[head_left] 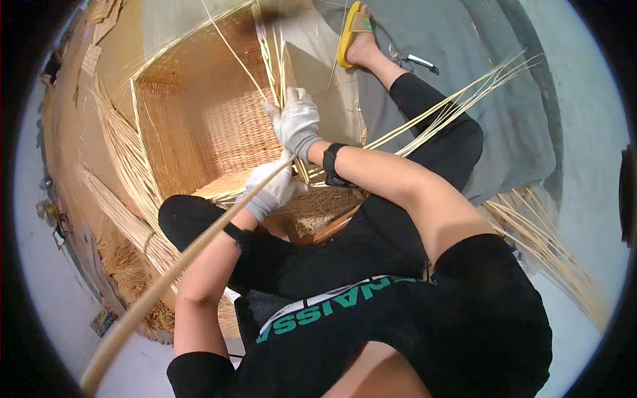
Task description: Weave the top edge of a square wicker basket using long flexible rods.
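A large rectangular wicker basket stands in front of me, its woven inside showing. At its near right corner, my gloved right hand is closed round several pale wicker rods that stick up along the edge. Just below it, my gloved left hand is curled at the near rim, its fingertips partly hidden. A long thicker wicker rod crosses over the left hand, running from the lower left up to the right wrist; the left fingers appear closed on it. More loose rods stretch out to the right past my forearm.
Bundles of wicker rods lie left of the basket, and another bunch is at the right. Pruning shears rest on the grey cloth near my foot in a yellow slipper. My bent legs flank the basket's near side.
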{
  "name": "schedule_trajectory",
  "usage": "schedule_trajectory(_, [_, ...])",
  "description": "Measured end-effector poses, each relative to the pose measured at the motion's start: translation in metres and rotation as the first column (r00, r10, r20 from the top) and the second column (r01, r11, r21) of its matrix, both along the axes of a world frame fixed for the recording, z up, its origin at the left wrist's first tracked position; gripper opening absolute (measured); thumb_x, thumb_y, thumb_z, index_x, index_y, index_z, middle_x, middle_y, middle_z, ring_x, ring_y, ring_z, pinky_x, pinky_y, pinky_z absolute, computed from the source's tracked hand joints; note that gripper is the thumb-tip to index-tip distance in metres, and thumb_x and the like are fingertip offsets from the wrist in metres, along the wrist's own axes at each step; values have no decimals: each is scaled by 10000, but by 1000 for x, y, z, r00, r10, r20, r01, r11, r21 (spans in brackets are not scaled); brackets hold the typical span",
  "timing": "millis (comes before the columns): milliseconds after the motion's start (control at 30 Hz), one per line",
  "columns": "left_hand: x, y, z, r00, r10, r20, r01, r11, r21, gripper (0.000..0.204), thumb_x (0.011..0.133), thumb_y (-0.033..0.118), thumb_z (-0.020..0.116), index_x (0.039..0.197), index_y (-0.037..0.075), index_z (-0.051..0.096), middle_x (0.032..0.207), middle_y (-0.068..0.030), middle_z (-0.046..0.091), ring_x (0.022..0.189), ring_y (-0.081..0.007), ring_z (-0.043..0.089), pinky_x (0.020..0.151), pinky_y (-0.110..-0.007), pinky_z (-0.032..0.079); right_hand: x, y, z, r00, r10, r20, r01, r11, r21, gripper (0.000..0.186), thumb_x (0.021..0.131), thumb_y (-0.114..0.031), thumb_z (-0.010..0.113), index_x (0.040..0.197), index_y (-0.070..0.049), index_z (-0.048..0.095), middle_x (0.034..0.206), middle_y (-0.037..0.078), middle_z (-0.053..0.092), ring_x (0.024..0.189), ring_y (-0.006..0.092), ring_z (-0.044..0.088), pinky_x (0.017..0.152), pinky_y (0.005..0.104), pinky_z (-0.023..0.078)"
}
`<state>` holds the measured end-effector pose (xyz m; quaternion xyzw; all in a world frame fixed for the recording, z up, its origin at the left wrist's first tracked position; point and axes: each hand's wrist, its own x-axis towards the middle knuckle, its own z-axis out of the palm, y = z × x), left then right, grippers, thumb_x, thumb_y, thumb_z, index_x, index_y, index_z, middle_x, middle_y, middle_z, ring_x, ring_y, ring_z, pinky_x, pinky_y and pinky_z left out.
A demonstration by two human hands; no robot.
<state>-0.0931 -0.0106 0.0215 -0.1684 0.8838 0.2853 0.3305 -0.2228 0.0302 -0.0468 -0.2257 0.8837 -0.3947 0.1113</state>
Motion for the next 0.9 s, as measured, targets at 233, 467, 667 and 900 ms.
schedule_trajectory(233, [15,25,-3,958,202,-205,-218,974,-58,781,734,280,830,1378,72,440,1075,-170,692,1035,-358,654,890,-446,509,-6,21,11,978,47,203,-66,994,87,674,918,-539,585,1214,64,526,1210,301,582,1167,442,562,969,468,469])
schedule_trajectory(467, [30,45,-9,766,368,-528,-413,910,35,789,674,122,867,1350,107,461,965,-81,687,926,-294,662,818,-398,516,-51,159,65,659,591,465,-752,492,439,471,945,-500,498,975,-95,736,971,179,714,952,344,684,849,452,529])
schedule_trajectory(667, [33,44,-23,726,231,-648,-354,933,-64,749,707,129,845,1330,33,441,947,-115,696,908,-322,665,811,-411,520,89,212,69,884,464,-59,-412,831,374,235,896,-251,608,721,-95,627,614,110,580,604,323,635,539,432,496])
schedule_trajectory(900, [27,53,-10,700,559,-445,-566,814,132,921,666,193,847,1461,91,391,1043,-132,711,994,-310,665,904,-401,502,6,205,84,776,630,-1,-544,670,505,209,848,-319,662,780,-129,715,692,121,667,688,337,673,629,469,520])
